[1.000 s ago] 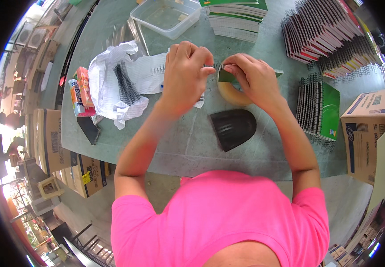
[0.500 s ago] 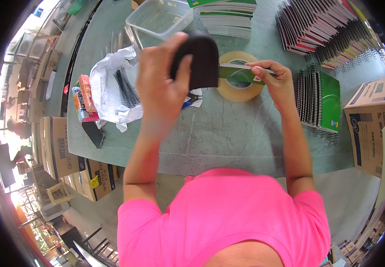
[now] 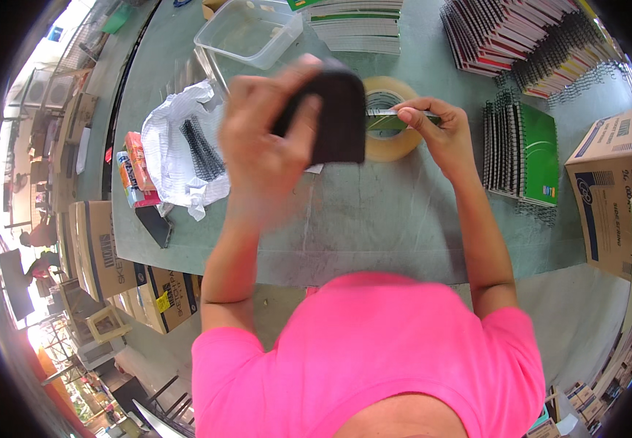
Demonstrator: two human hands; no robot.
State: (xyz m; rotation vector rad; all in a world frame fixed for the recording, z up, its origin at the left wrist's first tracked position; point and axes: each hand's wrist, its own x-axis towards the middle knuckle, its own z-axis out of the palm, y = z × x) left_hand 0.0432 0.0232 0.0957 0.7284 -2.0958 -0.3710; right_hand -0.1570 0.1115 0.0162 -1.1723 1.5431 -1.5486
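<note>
My left hand, blurred, is closed around a black object with a rounded top edge; its exact kind is unclear. Just right of it, my right hand pinches the end of a thin green-covered notebook with a white edge, seen almost edge-on. The black object hides the notebook's left end, so I cannot tell whether the two touch. Below them on the table lies a large roll of yellowish tape.
Spiral notebooks with green covers stand at right, near taller stacks and a cardboard box. A clear plastic tub and more notebooks are at the back. Crumpled white paper with black wire coils lies left.
My left hand and the black object have shifted slightly right and nearer me. The green notebook has tilted, so less of its cover shows. The whole view has shifted slightly.
</note>
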